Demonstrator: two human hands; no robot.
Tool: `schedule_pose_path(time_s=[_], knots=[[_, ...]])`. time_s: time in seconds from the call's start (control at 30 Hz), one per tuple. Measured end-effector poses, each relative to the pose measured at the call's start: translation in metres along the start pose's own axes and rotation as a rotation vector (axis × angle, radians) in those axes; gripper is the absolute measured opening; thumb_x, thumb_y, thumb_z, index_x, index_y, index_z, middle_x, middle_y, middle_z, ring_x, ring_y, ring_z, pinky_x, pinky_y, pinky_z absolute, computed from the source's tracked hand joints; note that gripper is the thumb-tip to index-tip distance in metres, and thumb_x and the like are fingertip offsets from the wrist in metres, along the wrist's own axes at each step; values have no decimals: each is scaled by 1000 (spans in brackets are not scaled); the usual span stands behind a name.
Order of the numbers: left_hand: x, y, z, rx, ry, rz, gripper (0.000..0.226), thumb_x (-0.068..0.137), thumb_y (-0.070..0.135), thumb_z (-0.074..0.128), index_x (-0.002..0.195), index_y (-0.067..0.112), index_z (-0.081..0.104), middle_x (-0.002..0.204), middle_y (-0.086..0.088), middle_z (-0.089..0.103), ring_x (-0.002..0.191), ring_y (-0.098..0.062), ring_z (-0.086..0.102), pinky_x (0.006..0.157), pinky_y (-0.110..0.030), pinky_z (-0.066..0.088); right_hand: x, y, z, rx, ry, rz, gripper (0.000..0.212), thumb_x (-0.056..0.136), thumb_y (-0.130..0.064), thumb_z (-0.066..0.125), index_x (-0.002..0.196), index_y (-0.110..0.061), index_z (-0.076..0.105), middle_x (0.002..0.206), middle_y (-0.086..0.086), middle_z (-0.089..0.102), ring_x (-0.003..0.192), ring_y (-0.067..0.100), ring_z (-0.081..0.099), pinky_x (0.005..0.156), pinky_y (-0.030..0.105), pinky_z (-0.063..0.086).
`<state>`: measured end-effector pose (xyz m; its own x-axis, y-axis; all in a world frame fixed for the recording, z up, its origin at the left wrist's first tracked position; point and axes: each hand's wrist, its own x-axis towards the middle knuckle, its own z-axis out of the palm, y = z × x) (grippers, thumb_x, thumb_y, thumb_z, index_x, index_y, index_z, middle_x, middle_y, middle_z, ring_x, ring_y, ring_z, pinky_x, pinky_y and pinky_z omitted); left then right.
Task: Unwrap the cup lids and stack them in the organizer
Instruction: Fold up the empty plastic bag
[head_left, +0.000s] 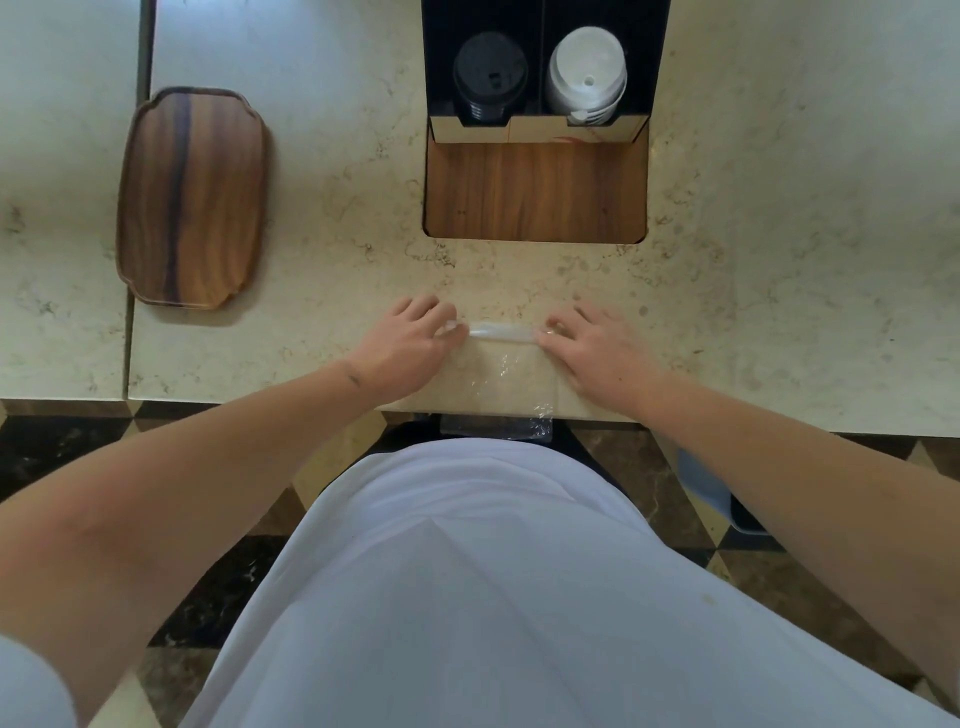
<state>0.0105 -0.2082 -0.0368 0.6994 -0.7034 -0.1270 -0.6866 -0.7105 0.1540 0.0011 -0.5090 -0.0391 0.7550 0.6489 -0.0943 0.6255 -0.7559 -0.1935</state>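
Observation:
A clear plastic wrapper (501, 379) lies flat on the marble counter's near edge, its far end rolled into a tight strip between my hands and its near end hanging over the edge. My left hand (410, 340) pinches the left end of that roll. My right hand (589, 343) pinches the right end. The black organizer (540, 130) stands at the back, with a stack of black lids (491, 73) in its left slot and a stack of white lids (587, 73) in its right slot.
A wooden tray (195, 200) lies on the counter to the left. A wooden-floored recess (535, 189) opens in the counter just in front of the organizer. The counter edge runs right below my hands, with patterned floor beneath.

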Motion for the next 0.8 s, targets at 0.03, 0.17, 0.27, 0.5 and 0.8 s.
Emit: schedule_pose_path(time_s=[0.03,0.17,0.27,0.5,0.8], knots=[[-7,1,1,31,-36,0,39,88,10,65,128,7,61,122,-14,61,109,-36,56,86,-44,49,-6,-1,-1,-32,-32,-2,36,90,-16,68,126,-9,66,119,13,62,102,31,57,77,42,49],[-6,12,-6,-38,-25,-96,32,96,16,61,126,6,62,125,-14,60,112,-35,55,86,-46,51,-1,-7,-8,33,-77,49,35,96,-27,58,126,-12,67,128,11,61,109,30,55,83,42,52],[10,17,-15,-197,-5,-216,20,99,20,62,106,6,75,116,-14,64,103,-32,55,84,-45,52,21,-8,-13,221,-65,153,21,99,-28,59,102,-14,74,109,3,66,95,19,54,75,29,43],[45,4,-18,-471,-102,-527,25,93,19,71,115,12,62,101,3,58,94,-20,53,80,-32,45,51,4,-22,441,-250,335,16,94,-23,69,108,-16,67,100,-3,66,89,15,61,80,33,55],[38,-4,-15,-401,-100,-327,5,93,12,67,89,12,71,94,-2,60,89,-23,56,73,-33,44,41,1,-18,316,-166,104,6,92,-12,64,87,-10,66,87,4,63,78,19,53,67,30,44]])
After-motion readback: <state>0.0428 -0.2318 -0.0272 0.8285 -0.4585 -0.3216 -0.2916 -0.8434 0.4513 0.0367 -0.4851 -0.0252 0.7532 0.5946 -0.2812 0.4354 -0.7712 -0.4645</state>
